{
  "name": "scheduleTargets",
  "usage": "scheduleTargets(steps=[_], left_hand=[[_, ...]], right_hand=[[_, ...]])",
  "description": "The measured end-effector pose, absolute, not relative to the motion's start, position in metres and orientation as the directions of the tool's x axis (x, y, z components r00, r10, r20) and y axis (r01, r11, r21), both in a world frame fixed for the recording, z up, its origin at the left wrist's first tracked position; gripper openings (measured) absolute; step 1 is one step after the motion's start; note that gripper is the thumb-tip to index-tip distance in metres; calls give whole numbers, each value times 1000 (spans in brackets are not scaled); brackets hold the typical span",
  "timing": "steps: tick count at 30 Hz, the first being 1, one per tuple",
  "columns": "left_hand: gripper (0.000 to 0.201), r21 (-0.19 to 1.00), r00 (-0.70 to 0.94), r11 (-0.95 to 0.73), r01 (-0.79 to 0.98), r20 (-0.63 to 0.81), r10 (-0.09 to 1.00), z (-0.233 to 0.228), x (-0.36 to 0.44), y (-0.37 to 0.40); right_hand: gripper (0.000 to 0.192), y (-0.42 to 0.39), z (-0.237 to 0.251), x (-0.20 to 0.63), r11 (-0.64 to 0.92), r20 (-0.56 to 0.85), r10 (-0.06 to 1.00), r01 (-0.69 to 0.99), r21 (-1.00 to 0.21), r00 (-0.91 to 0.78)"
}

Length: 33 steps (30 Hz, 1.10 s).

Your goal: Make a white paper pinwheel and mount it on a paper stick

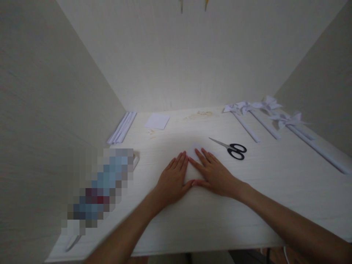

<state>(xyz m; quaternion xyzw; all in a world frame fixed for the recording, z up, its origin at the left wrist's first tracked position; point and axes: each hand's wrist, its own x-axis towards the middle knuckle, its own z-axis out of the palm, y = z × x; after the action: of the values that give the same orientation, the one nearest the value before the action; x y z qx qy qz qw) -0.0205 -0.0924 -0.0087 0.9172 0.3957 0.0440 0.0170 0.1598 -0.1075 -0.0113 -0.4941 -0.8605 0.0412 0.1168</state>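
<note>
On the pale table [247, 205], the left hand [172, 179] and right hand [213, 172] lie flat, fingers spread open, pressing a white paper sheet [194, 151] whose far edge shows beyond the fingertips [183, 155], scissors [232, 148] just beside.

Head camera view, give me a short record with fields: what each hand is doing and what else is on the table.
left hand: flat, palm down, on a white paper
right hand: flat on the same paper, fingertips near the left's
scissors: closed, right of the hands, untouched
pinwheels: several paper ones, far right
rolled sticks: bundle, far left
paper square: far centre
table: pale wood
</note>
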Motion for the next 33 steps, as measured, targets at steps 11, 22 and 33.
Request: scheduleTargets(steps=[11,22,33], left_hand=[[71,89,677,-681,727,74,733,-8,-23,-93],[68,67,671,-679,731,115,733,-9,-24,-92],[58,39,594,-606,795,157,789,-7,-3,-99]], right_hand=[[73,-109,-11,159,445,100,895,886,-128,-435],[79,-113,-17,166,402,143,911,910,-102,-387],[69,-122,-20,162,362,206,923,916,-173,-325]])
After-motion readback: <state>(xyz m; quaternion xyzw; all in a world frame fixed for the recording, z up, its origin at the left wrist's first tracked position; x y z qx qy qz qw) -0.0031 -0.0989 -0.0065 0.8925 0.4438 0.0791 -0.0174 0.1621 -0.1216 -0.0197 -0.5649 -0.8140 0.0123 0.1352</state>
